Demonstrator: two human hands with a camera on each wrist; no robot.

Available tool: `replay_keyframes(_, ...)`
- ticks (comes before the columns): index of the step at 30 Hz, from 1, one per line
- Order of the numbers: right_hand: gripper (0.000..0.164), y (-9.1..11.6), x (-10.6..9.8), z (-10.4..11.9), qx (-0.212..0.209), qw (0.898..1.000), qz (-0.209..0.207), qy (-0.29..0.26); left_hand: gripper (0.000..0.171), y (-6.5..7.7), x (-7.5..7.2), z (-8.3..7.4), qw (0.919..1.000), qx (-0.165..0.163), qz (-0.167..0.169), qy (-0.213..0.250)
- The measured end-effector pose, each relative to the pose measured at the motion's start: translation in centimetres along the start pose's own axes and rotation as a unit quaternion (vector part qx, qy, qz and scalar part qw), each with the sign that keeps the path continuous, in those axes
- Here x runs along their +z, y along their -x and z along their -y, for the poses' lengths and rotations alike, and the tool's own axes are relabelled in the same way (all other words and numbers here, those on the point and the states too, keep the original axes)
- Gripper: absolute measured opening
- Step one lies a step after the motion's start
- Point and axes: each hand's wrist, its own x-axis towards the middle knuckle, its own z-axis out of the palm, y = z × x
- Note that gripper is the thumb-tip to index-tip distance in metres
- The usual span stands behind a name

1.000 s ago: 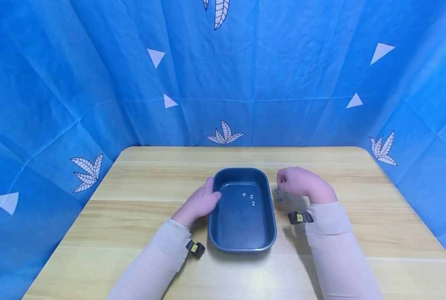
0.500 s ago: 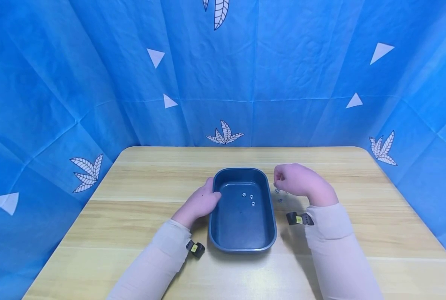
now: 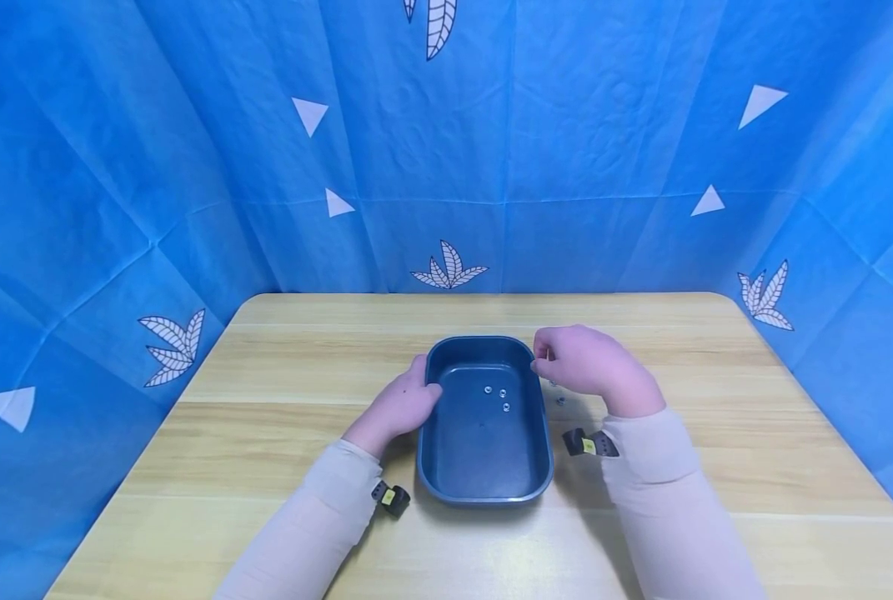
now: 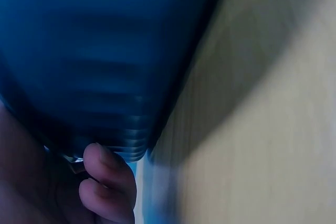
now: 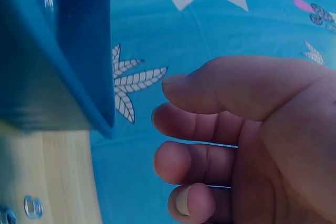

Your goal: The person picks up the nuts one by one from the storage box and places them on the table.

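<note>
Small metal nuts (image 3: 502, 393) lie in the upper half of a dark blue rectangular tray (image 3: 484, 457), three of them grouped on its bare floor, a little right of its middle line. At least two loose nuts (image 3: 561, 402) rest on the wood-grain table (image 3: 318, 467), just beyond the tray's right wall; one is partly covered by the right hand in the head view, and both also show low at the left edge of the right wrist view. Left hand (image 3: 396, 411) grips the tray's left wall, thumb over the rim and the other fingers against the outside, seemingly to steady it. Right hand (image 3: 592, 367) hovers at the tray's upper right corner, its tips overlapping the rim as the head camera sees it, but apart from the wall in the right wrist view. Its thumb and index finger are bent toward each other like a pinch, with the remaining fingers curled below; whether a nut sits between the tips cannot be told, as none shows there. My reading is that the step in hand is moving nuts one by one from the table into the tray, with this hand at the point of crossing the rim. If a nut is in the pinch, the next move calls for carrying the fingertips clear over the wall and letting go low above the floor, so the piece does not bounce, while the tray is kept steady.
</note>
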Motion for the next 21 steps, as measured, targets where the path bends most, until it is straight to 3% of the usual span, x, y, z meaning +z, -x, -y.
replay_keyframes(12,0.01,-0.5,1.1,2.2,-0.006,1.0,0.002,-0.008,0.061,0.0,0.0,-0.1,1.0,0.0,0.001,0.0)
replay_keyframes(21,0.01,-0.9,1.1,3.2,-0.018,0.999,-0.031,0.012,0.058,0.0,0.0,0.0,1.0,0.007,-0.002,-0.003)
